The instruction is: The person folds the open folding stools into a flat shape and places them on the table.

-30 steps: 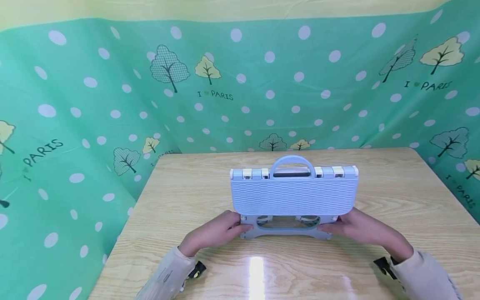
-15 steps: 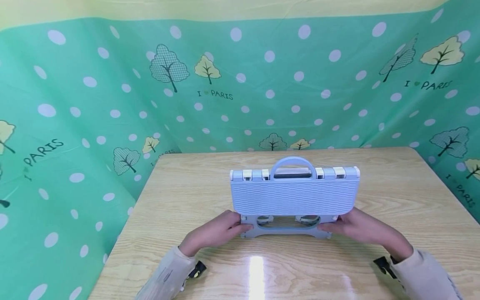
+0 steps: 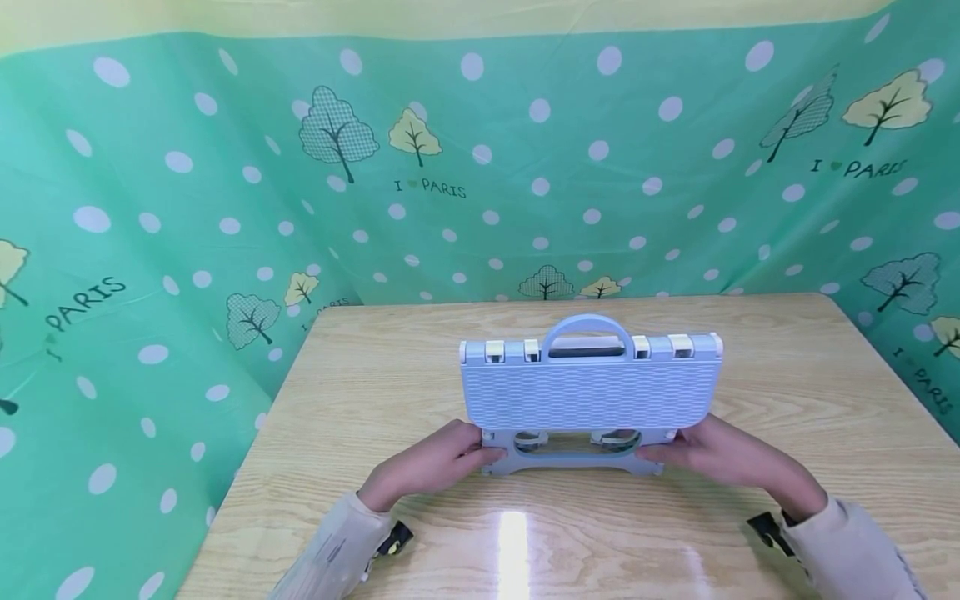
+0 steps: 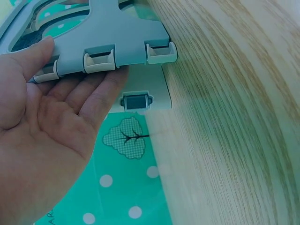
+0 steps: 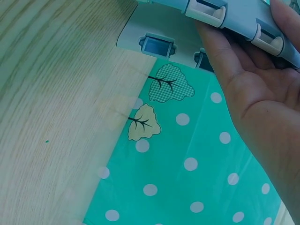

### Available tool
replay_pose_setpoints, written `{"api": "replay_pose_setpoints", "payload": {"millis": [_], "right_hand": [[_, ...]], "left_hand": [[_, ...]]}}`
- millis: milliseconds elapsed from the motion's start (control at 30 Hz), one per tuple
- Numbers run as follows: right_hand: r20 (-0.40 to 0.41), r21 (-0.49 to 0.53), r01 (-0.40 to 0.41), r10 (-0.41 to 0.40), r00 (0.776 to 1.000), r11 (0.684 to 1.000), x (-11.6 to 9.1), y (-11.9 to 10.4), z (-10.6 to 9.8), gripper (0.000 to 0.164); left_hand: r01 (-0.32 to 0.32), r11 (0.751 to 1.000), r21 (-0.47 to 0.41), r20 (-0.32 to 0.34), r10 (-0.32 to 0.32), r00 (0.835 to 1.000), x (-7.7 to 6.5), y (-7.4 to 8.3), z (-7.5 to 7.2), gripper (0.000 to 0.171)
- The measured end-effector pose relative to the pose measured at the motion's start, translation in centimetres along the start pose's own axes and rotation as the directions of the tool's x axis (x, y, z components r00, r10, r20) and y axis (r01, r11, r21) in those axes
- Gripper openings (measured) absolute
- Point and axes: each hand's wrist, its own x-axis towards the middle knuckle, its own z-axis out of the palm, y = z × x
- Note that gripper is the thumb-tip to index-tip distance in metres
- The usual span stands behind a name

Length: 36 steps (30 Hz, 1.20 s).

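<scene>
A light-blue plastic folding stool [image 3: 592, 396] stands partly folded on the wooden table, its textured top panel tilted toward me. A curved carry handle [image 3: 588, 323] and white hinge pieces line its upper edge. Below the top, a leg panel [image 3: 573, 464] with an oval cutout faces me. My left hand [image 3: 442, 458] grips the left side of that panel, thumb in front; in the left wrist view the fingers [image 4: 101, 93] reach behind its hinged edge. On the opposite side my right hand [image 3: 720, 454] holds the panel likewise, with its fingers [image 5: 220, 51] behind the edge.
The wood-grain table [image 3: 375, 375] spreads around the stool on all sides. Green polka-dot cloth [image 3: 540, 167] with tree prints hangs behind the table and at its left and right. A bright light reflection [image 3: 513, 550] lies on the table's near part.
The stool's top panel has tipped very slightly, and its upper right corner sits a little farther right. Both hands keep their hold in the same places.
</scene>
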Motion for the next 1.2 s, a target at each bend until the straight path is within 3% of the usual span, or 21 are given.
{"api": "replay_pose_setpoints", "payload": {"millis": [333,1200], "right_hand": [[0.003,0.012,0.019,-0.02,1.0,1.0,0.11,-0.04,-0.04,0.069],[0.02,0.025,0.035,-0.035,0.999,0.999,0.03,0.12,-0.12,0.06]], "left_hand": [[-0.019,1.0,-0.024,0.0,0.019,1.0,0.03,-0.05,0.03,0.043],[-0.045,0.998,-0.038,0.003,0.045,0.999,0.04,-0.16,0.13,0.044]]}}
